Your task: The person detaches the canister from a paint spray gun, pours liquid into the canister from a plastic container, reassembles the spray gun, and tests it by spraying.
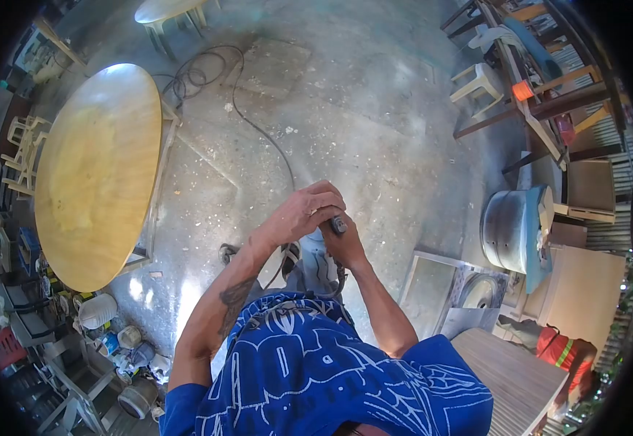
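In front of my waist, both hands are closed together around a small hand tool with a dark round end [339,224]. My left hand [305,212] bends over its top, fingers curled. Lower down, my right hand [343,245] wraps its grip. Most of the tool is hidden by my fingers, so its exact kind does not show. A thin dark hose [265,134] runs over the floor from a loose coil and passes out of sight behind my left hand. More dark hose hangs below my right hand.
A large oval wooden tabletop [98,182] leans at left. Tubs and containers [98,311] crowd the lower left. At right are a metal drum [509,229], a white stool [478,87] and a wooden rack [571,105]. A wood-grain table [509,374] stands near my right side.
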`<state>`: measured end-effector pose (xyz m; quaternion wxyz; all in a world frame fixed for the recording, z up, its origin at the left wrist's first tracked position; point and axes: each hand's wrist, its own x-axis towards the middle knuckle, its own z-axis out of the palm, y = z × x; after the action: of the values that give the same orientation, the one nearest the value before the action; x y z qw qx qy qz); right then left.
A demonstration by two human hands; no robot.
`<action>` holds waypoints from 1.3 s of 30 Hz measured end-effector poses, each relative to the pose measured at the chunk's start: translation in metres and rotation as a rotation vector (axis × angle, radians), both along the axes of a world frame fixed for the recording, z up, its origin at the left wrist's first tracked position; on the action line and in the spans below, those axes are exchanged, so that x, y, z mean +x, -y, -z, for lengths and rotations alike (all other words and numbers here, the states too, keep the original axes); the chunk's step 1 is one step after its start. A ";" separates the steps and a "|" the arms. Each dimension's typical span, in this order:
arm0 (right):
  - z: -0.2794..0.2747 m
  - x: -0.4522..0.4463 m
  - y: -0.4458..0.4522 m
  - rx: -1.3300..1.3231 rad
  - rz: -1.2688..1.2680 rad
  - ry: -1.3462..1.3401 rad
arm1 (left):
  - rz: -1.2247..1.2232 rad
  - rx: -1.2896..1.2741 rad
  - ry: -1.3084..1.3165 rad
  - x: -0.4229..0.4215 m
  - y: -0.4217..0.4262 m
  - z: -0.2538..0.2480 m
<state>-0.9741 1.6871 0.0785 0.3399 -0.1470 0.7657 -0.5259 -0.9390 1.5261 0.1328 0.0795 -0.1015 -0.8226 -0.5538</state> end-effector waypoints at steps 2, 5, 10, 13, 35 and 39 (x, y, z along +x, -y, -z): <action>0.003 0.001 -0.001 -0.013 0.001 -0.015 | -0.019 0.028 0.007 0.002 -0.002 0.000; 0.002 0.002 0.002 -0.030 0.011 -0.043 | -0.036 0.049 0.001 0.004 -0.003 -0.001; 0.001 0.002 0.004 -0.072 0.018 -0.059 | -0.076 0.046 0.030 0.007 -0.002 0.001; 0.005 0.002 0.004 -0.061 0.012 -0.036 | -0.090 0.054 0.056 0.009 -0.003 0.003; -0.006 -0.027 -0.005 -0.132 0.334 0.297 | -0.649 0.079 0.501 0.198 0.033 0.163; -0.003 -0.038 -0.013 -0.157 0.344 0.389 | -0.849 -0.298 0.817 0.337 0.051 0.254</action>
<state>-1.0124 1.7001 0.0815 0.3738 0.0630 0.6565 -0.6522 -0.6024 1.4752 -0.1213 -0.0438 0.4463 -0.8238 -0.3469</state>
